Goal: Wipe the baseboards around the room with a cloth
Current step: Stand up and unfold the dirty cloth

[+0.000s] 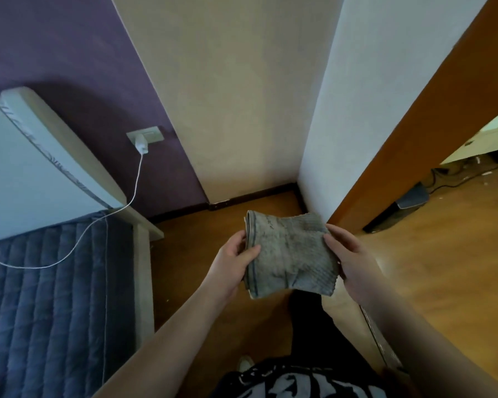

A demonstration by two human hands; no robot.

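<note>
A folded grey cloth [291,254] with dark dirt marks is held up in front of me, above the wooden floor. My left hand [233,262] grips its left edge, thumb on top. On the cloth's right edge, my right hand [351,262] holds on with the thumb over the fabric. A dark brown baseboard [250,196] runs along the foot of the cream wall ahead, continues left under the purple wall, and turns the corner at the right under the white wall.
A bed with a blue quilted cover [49,297] and a pale frame [144,268] stands at the left. A white charger and cable [140,145] hang from a wall socket. An orange-brown door frame [414,133] opens on the right; a dark speaker [400,208] sits beyond.
</note>
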